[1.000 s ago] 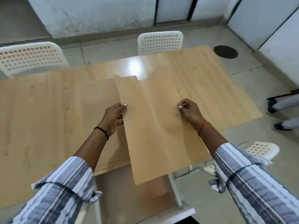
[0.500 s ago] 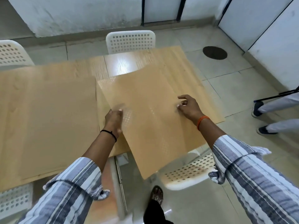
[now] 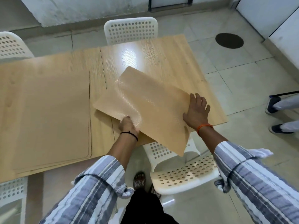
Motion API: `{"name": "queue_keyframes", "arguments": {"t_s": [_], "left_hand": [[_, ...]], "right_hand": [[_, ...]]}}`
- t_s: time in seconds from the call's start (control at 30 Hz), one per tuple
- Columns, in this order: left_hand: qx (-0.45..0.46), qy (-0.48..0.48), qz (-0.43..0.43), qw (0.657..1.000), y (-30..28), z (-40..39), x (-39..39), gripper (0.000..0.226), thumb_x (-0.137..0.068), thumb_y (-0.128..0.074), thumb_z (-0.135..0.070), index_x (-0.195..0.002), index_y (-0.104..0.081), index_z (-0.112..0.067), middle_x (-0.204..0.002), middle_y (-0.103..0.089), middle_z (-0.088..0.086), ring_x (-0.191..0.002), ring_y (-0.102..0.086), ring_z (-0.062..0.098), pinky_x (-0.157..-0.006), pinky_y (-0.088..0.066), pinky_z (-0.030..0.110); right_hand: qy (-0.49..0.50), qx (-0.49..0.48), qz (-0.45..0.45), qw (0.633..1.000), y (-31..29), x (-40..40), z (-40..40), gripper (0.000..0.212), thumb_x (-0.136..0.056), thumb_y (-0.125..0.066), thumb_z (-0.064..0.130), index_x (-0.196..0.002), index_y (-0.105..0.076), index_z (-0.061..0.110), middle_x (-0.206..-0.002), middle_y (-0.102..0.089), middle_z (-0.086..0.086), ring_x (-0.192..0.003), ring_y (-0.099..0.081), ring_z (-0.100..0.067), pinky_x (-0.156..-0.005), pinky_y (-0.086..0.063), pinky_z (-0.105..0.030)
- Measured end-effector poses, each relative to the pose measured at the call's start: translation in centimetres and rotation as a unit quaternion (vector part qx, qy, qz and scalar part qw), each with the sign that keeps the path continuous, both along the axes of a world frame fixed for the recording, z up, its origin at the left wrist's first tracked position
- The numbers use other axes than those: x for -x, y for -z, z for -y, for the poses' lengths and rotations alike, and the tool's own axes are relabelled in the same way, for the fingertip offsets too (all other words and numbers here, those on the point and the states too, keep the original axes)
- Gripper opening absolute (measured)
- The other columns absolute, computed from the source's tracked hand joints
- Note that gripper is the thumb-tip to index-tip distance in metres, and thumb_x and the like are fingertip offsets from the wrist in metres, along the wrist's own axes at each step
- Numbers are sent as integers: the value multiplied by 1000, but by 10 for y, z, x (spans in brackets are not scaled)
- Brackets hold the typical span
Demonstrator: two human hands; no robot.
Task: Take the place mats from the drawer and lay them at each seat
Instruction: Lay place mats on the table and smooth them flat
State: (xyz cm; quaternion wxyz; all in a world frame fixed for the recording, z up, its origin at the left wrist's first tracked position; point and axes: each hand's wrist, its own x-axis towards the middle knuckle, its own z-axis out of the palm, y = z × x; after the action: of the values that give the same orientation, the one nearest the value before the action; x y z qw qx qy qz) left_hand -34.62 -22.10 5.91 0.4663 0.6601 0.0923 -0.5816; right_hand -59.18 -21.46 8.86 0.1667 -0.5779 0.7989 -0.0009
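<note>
Overhanging table (image 3: 169,50) edge, mat (image 3: 150,107) between left hand (image 3: 128,125) pinch, right hand (image 3: 196,110) palm.

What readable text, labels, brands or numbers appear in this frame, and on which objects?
None. The place mat held by the left hand and right hand, the stacked mats, the table and the white chairs all show plain, unprinted surfaces.

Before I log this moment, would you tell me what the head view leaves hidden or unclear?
- Left hand fingers: curled under the place mat, so the grip is hidden.
- How many mats are in the stack at left: edges too fine to count.
- Drawer: not in view.
- Near-left chair: cut off by the frame's edge.
</note>
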Motion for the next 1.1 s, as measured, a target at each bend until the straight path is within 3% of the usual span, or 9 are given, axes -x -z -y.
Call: {"name": "queue_keyframes", "arguments": {"t_s": [0.1,0.17,0.23,0.3,0.4,0.53,0.7,0.83,1.1], "left_hand": [[-44,53,16,998,-3,-9,17,35,-90,-46,-12,-121,-58,-2,-107,-63,8,-94,-65,30,-75,-54,37],[-59,188,19,980,-12,-18,20,28,-91,-41,-11,-113,-56,-2,-101,-65,12,-79,-66,28,-65,-58,35],[-79,392,1,917,-27,-27,13,24,-97,-42,-18,-103,-57,0,-86,-69,16,-66,-69,28,-60,-57,34],[-86,563,38,821,-38,-28,1,39,-101,-42,-30,-94,-63,2,-72,-73,15,-55,-70,24,-59,-55,30],[-3,646,225,730,-42,-16,-7,40,-98,-50,-32,-85,-70,1,-64,-73,10,-49,-68,19,-48,-52,23],[165,596,528,582,-33,14,-2,24,-92,-59,-35,-102,-68,-15,-96,-71,0,-90,-66,19,-74,-53,32],[205,677,561,430,-9,40,3,72,-87,-67,-42,-148,-35,-20,-159,-26,6,-146,-21,26,-114,-31,43],[142,728,536,402,4,48,10,101,-79,-69,-59,-156,-11,-28,-165,5,2,-152,3,26,-120,-15,51],[78,730,529,425,9,48,61,109,-76,-66,-66,-157,0,-33,-164,17,1,-151,12,29,-118,-8,59]], "right_hand": [[-37,36,-58,997,10,-23,-9,100,-82,-66,37,-158,-3,17,-165,9,-9,-151,6,-37,-117,-6,-62],[-48,39,-86,994,17,-33,-12,106,-80,-67,42,-158,1,21,-164,15,-9,-150,10,-38,-115,-3,-65],[-44,1,-88,995,25,-40,-12,104,-82,-64,48,-158,2,22,-164,17,-9,-150,12,-38,-114,-3,-67],[-7,-55,-32,998,35,-45,-12,95,-86,-58,53,-158,-2,25,-165,13,-8,-151,8,-36,-115,-11,-67],[27,-91,36,995,47,-46,-13,86,-90,-49,59,-157,-3,31,-165,13,-8,-151,6,-36,-115,-14,-66],[-9,-85,36,996,53,-32,-12,85,-90,-48,62,-156,-1,37,-165,15,-7,-152,8,-35,-114,-9,-66],[-77,-94,53,991,53,5,-4,87,-87,-56,61,-155,-3,44,-165,18,0,-152,10,-29,-116,-5,-63],[-119,-107,70,985,52,39,10,89,-84,-63,59,-153,-8,48,-165,17,4,-153,10,-26,-117,-3,-61],[-167,-111,86,976,48,93,37,90,-82,-68,55,-154,-14,45,-165,16,-1,-153,8,-27,-117,-3,-61]]}}
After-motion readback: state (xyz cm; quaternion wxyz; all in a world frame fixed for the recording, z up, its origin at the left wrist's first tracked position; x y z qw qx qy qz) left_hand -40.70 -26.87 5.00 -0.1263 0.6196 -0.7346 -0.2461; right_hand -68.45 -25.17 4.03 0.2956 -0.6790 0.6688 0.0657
